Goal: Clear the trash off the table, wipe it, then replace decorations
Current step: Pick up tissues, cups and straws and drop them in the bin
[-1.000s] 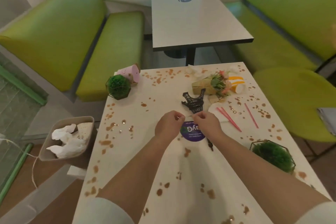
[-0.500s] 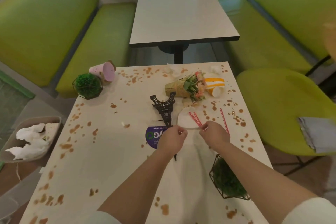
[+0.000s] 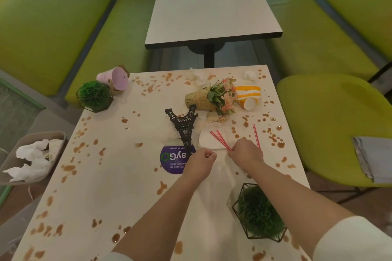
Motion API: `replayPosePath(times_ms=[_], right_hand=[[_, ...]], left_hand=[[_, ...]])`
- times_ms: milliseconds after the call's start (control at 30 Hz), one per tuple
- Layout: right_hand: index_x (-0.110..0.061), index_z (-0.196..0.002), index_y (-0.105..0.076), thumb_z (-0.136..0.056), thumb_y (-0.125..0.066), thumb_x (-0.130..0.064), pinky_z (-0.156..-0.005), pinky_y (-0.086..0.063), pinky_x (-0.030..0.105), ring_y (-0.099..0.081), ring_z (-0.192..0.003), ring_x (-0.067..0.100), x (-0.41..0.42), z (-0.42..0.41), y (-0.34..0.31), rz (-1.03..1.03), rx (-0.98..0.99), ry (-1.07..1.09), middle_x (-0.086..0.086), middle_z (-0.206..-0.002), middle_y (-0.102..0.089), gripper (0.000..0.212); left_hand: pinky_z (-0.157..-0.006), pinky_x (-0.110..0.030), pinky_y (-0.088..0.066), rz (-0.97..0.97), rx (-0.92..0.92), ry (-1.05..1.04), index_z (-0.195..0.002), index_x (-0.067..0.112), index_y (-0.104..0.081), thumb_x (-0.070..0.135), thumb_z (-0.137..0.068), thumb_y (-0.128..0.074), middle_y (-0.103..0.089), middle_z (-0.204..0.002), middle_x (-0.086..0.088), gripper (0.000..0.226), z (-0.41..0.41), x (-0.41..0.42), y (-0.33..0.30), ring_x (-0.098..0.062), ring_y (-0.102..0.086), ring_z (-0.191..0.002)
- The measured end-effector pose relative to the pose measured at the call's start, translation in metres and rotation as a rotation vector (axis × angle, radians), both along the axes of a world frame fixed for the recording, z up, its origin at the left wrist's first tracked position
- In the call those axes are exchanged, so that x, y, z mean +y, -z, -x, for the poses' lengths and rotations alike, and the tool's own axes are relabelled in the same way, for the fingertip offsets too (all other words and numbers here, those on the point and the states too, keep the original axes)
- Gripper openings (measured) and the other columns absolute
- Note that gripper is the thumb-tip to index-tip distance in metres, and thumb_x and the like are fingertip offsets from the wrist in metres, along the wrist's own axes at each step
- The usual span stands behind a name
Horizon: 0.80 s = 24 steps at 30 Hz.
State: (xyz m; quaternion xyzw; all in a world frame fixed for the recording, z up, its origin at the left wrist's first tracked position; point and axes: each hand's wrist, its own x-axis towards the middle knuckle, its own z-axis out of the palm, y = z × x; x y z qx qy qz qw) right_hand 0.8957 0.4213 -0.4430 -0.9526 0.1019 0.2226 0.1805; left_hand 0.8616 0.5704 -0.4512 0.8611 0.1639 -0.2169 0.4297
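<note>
Trash is being gathered from a stained desk (image 3: pixel 118 176) at an early stage of the clean-up: two red straws (image 3: pixel 219 140) lying across a white napkin (image 3: pixel 209 141) are being pinched at their near ends by the fingers of the right hand (image 3: pixel 246 152), while the left hand (image 3: pixel 200 160) is being held curled just beside it above the desk, and whether anything is being gripped in it cannot be told

A bin (image 3: pixel 31 154) off the desk's left edge is already holding crumpled white tissue, so some clearing is judged done; wiping is judged not yet begun, brown splashes being seen over nearly the whole top, and the decorations are lying scattered or toppled

Being counted: three red straws in all, the third straw (image 3: pixel 255 135) lying apart to the right of the pair; one striped orange cup (image 3: pixel 248 97) on its side; two crumpled tissue wads (image 3: pixel 198 75) near the far edge; one napkin; two green plant balls in wire frames, one plant ball (image 3: pixel 94 96) at the far left corner and another plant ball (image 3: pixel 259 214) near the right forearm; one black tower model (image 3: pixel 183 125) lying flat; one wrapped bouquet (image 3: pixel 214 97) on its side; one pink pot (image 3: pixel 114 78) tipped over; one round purple sticker (image 3: pixel 174 160)
</note>
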Motion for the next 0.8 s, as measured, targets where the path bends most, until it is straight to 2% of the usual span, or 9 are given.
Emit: replayPosePath(times_ms=[133, 233, 333, 400, 500, 600, 667, 733, 800], right_hand=[[-0.017, -0.083, -0.071, -0.091, -0.060, -0.029, -0.049, -0.039, 0.022, -0.063, -0.066, 0.017, -0.005, -0.002, 0.001, -0.048, 0.025, 0.050, -0.001, -0.074, -0.066, 0.018], [-0.019, -0.083, -0.073, -0.091, -0.062, -0.033, -0.050, -0.041, 0.023, -0.063, -0.065, 0.016, -0.008, 0.000, -0.005, -0.103, 0.011, 0.091, -0.002, -0.073, -0.067, 0.019], [-0.024, -0.075, -0.067, -0.090, -0.066, -0.037, -0.051, -0.043, 0.025, -0.060, -0.059, 0.014, -0.005, 0.002, -0.014, -0.218, -0.042, 0.118, -0.004, -0.067, -0.065, 0.020], [-0.023, -0.074, -0.065, -0.088, -0.069, -0.036, -0.057, -0.051, 0.031, -0.061, -0.060, 0.015, 0.001, 0.005, -0.021, -0.325, -0.065, 0.116, -0.004, -0.067, -0.064, 0.020], [-0.020, -0.076, -0.067, -0.086, -0.070, -0.034, -0.060, -0.053, 0.034, -0.059, -0.058, 0.015, 0.014, 0.013, -0.029, -0.426, -0.078, 0.091, -0.003, -0.067, -0.066, 0.017], [-0.019, -0.077, -0.067, -0.083, -0.071, -0.031, -0.063, -0.054, 0.036, -0.060, -0.059, 0.014, 0.031, 0.021, -0.032, -0.467, -0.096, 0.084, -0.003, -0.067, -0.067, 0.014], [-0.017, -0.082, -0.067, -0.084, -0.072, -0.026, -0.063, -0.053, 0.033, -0.060, -0.059, 0.011, 0.043, 0.024, -0.034, -0.527, -0.105, 0.105, -0.001, -0.069, -0.069, 0.011], [-0.015, -0.089, -0.066, -0.085, -0.072, -0.024, -0.054, -0.048, 0.020, -0.061, -0.057, 0.008, 0.055, 0.026, -0.037, -0.610, -0.101, 0.123, 0.001, -0.075, -0.071, 0.012], [-0.015, -0.095, -0.064, -0.086, -0.074, -0.026, -0.048, -0.042, 0.013, -0.061, -0.056, 0.007, 0.072, 0.029, -0.041, -0.686, -0.077, 0.122, 0.004, -0.080, -0.073, 0.017]], left_hand=[[-0.093, -0.040, -0.052, 0.031, 0.012, -0.030, -0.110, 0.021, -0.064, 0.039, -0.096, -0.053, -0.069, -0.106, 0.003, 0.025, -0.003, -0.002, -0.002, -0.019, -0.066, -0.098], [-0.090, -0.039, -0.053, 0.050, 0.014, -0.049, -0.106, 0.024, -0.062, 0.040, -0.097, -0.052, -0.068, -0.103, 0.004, 0.021, -0.007, -0.003, -0.004, -0.017, -0.066, -0.095], [-0.074, -0.031, -0.052, 0.152, 0.000, -0.106, -0.103, 0.022, -0.059, 0.039, -0.098, -0.052, -0.068, -0.097, 0.003, 0.019, -0.011, -0.004, -0.008, -0.014, -0.064, -0.082], [-0.067, -0.026, -0.049, 0.229, -0.007, -0.164, -0.105, 0.022, -0.057, 0.043, -0.097, -0.053, -0.068, -0.093, 0.003, 0.023, -0.015, -0.005, -0.013, -0.012, -0.062, -0.074], [-0.070, -0.028, -0.051, 0.307, -0.030, -0.247, -0.104, 0.025, -0.054, 0.045, -0.094, -0.058, -0.068, -0.091, 0.002, 0.023, -0.019, -0.002, -0.019, -0.013, -0.063, -0.072], [-0.084, -0.038, -0.056, 0.277, -0.117, -0.278, -0.108, 0.020, -0.059, 0.038, -0.092, -0.063, -0.067, -0.089, 0.002, 0.024, -0.021, 0.006, -0.020, -0.015, -0.067, -0.080], [-0.086, -0.043, -0.056, 0.268, -0.158, -0.301, -0.108, 0.021, -0.061, 0.038, -0.091, -0.064, -0.069, -0.093, 0.000, 0.024, -0.019, 0.016, -0.022, -0.017, -0.068, -0.086], [-0.083, -0.041, -0.057, 0.244, -0.181, -0.324, -0.110, 0.018, -0.062, 0.039, -0.092, -0.064, -0.071, -0.092, -0.002, 0.028, -0.015, 0.028, -0.027, -0.017, -0.069, -0.085], [-0.083, -0.041, -0.058, 0.228, -0.209, -0.357, -0.111, 0.016, -0.062, 0.038, -0.092, -0.064, -0.072, -0.091, -0.001, 0.029, -0.011, 0.047, -0.031, -0.017, -0.070, -0.083]])
